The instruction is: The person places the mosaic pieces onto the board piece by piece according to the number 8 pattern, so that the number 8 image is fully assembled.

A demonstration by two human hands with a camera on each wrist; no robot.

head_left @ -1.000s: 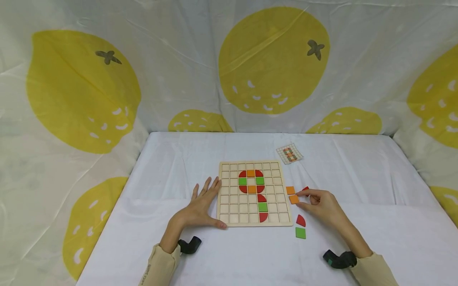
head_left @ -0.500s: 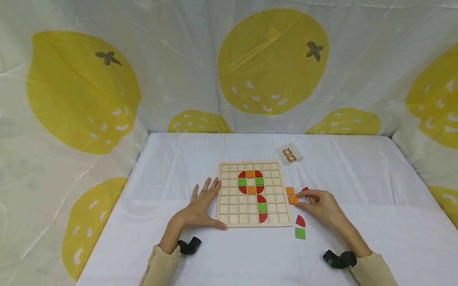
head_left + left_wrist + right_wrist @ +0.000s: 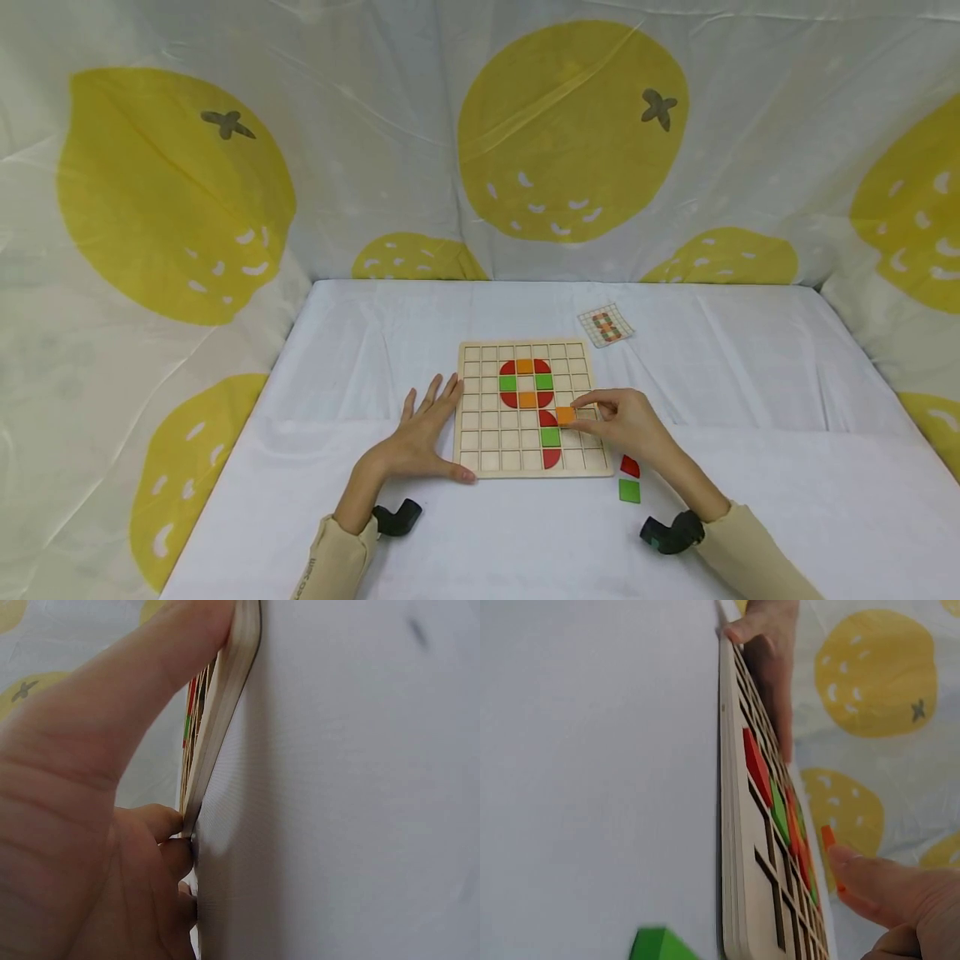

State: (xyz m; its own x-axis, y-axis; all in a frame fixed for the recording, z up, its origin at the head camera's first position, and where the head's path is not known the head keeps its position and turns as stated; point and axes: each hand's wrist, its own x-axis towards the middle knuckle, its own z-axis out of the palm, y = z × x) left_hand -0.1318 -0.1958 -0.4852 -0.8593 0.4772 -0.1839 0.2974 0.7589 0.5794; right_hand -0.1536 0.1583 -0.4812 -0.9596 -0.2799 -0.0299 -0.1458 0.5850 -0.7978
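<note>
My right hand (image 3: 628, 423) pinches an orange square tile (image 3: 565, 416) between thumb and fingertips over the right half of the wooden grid board (image 3: 491, 457). In the right wrist view the orange tile (image 3: 828, 837) stands raised above the board. Just left of it on the board are a red quarter-circle tile (image 3: 548, 418) and a green square tile (image 3: 551, 437). My left hand (image 3: 416, 440) lies with spread fingers against the board's left edge, its thumb at the near left corner. In the left wrist view, its thumb (image 3: 165, 660) and fingertips touch the board's rim (image 3: 217, 727).
Right of the board lie a loose red tile (image 3: 630, 466), partly covered by my right arm, and a loose green square (image 3: 629, 491). Behind the board rests a small pattern card (image 3: 606, 324). A ring of red, green and orange tiles fills cells higher on the board.
My right hand has lifted an orange square tile from beside the board and carried it left over the grid. It now hides the spot where other loose tiles showed. My left hand stays put.
</note>
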